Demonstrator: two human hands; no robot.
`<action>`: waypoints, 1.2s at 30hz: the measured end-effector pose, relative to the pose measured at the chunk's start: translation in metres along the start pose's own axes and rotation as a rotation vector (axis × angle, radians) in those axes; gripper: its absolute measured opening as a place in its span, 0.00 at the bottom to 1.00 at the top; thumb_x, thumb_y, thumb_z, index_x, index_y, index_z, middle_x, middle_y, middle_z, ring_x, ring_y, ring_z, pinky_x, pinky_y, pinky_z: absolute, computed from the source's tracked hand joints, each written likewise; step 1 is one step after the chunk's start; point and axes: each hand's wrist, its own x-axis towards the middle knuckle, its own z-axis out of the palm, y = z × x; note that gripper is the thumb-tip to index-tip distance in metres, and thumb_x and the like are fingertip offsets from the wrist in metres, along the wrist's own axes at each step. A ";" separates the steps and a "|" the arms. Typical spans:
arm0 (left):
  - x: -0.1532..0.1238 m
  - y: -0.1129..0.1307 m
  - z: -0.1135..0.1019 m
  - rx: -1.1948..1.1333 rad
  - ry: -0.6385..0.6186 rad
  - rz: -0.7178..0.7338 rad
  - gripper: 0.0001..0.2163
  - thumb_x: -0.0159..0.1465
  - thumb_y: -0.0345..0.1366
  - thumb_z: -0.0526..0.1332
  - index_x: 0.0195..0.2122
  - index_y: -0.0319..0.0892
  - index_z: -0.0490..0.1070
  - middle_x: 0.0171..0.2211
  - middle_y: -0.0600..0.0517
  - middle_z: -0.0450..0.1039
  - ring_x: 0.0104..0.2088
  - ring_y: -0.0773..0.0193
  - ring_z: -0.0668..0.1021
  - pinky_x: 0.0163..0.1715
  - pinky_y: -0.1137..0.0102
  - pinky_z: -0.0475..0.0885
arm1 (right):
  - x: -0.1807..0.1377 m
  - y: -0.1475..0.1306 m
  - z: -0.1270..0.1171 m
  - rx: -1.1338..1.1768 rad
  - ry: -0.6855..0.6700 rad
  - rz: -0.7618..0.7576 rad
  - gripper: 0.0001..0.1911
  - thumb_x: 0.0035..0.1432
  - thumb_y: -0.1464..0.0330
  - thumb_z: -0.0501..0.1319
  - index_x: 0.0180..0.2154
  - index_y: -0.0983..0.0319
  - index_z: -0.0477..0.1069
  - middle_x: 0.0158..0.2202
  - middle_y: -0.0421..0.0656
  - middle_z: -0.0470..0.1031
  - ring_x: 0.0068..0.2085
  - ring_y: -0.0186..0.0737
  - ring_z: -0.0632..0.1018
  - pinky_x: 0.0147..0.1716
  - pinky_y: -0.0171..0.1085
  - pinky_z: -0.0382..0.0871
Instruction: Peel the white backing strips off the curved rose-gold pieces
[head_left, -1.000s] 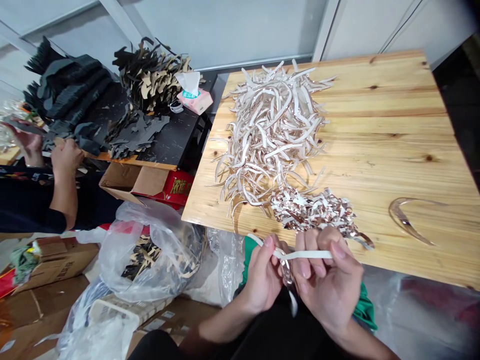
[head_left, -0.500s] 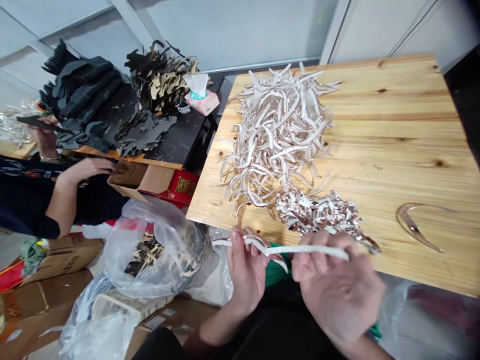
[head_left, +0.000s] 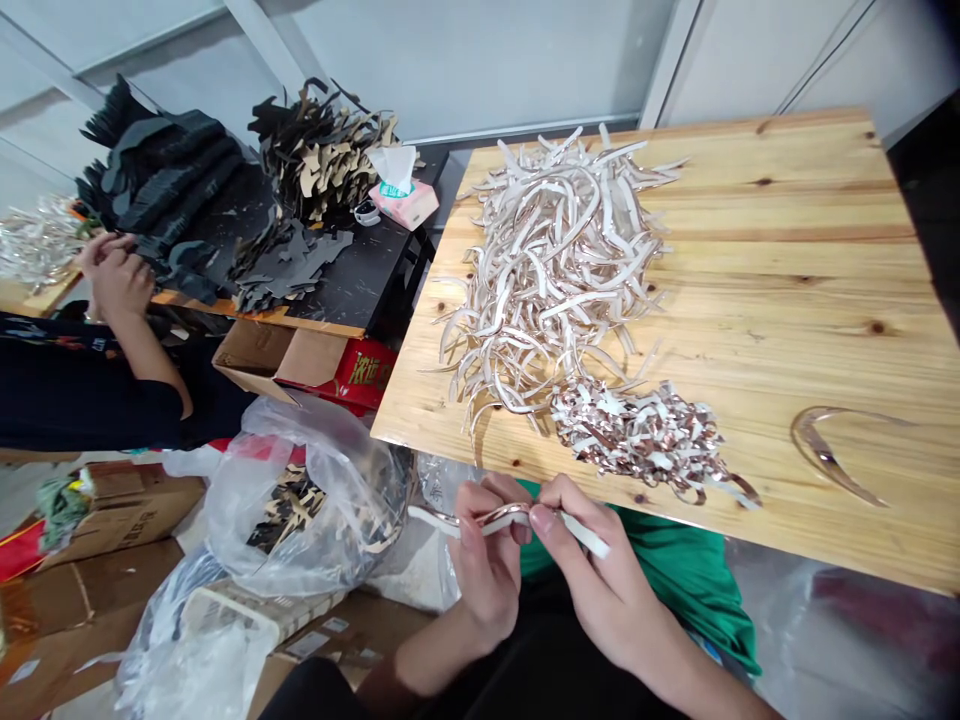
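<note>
The fingers of the left hand point(head_left: 486, 560) pinch a thin, wavy strip point(head_left: 510, 518), pale on one face and shiny copper on the other, while those of the right hand point(head_left: 589, 550) close on it just beside, the thumb pressed near the middle; both grips are narrow, with the strip's two ends jutting out past them. Holding it at two close points probably keeps so limp a piece steady. The strip is in the air above the person's lap, off the near edge of the wooden surface point(head_left: 795, 330), where a green cloth point(head_left: 675, 565) hangs. Being this near likely keeps the reach short to the big tangled pile point(head_left: 559, 260) of similar strips and the heap of scraps point(head_left: 645, 435) touching its lower right. A lone curved piece point(head_left: 821, 455) lies well apart to the right, perhaps so it does not mix in. The surface is knotty, pale planks, set against a grey wall point(head_left: 517, 60). To the left, a dark table point(head_left: 334, 285) carries black and tan cutouts point(head_left: 322, 165) and a tissue box point(head_left: 406, 203); a co-worker point(head_left: 124, 285) sits there, above cardboard boxes point(head_left: 135, 500) and a clear plastic bag point(head_left: 322, 540).
</note>
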 end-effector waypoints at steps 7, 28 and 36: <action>0.014 0.009 -0.021 0.340 -0.384 -0.181 0.23 0.83 0.51 0.57 0.30 0.44 0.64 0.28 0.56 0.60 0.29 0.63 0.63 0.32 0.64 0.57 | 0.000 -0.003 -0.005 -0.227 0.048 -0.251 0.13 0.76 0.75 0.57 0.38 0.54 0.58 0.32 0.34 0.63 0.30 0.36 0.68 0.32 0.36 0.63; 0.013 -0.012 -0.004 -0.230 -0.327 -0.503 0.29 0.78 0.64 0.58 0.29 0.46 0.61 0.21 0.59 0.60 0.17 0.69 0.66 0.22 0.70 0.65 | 0.007 -0.008 0.001 0.654 0.314 0.285 0.22 0.73 0.57 0.67 0.27 0.56 0.67 0.19 0.31 0.61 0.21 0.35 0.67 0.23 0.34 0.70; 0.020 -0.007 -0.005 -0.279 -0.252 -0.517 0.29 0.77 0.60 0.64 0.27 0.45 0.61 0.21 0.57 0.67 0.21 0.64 0.77 0.32 0.67 0.77 | 0.015 -0.025 -0.012 0.813 0.459 0.030 0.21 0.74 0.58 0.65 0.27 0.55 0.67 0.15 0.31 0.61 0.17 0.36 0.69 0.19 0.32 0.68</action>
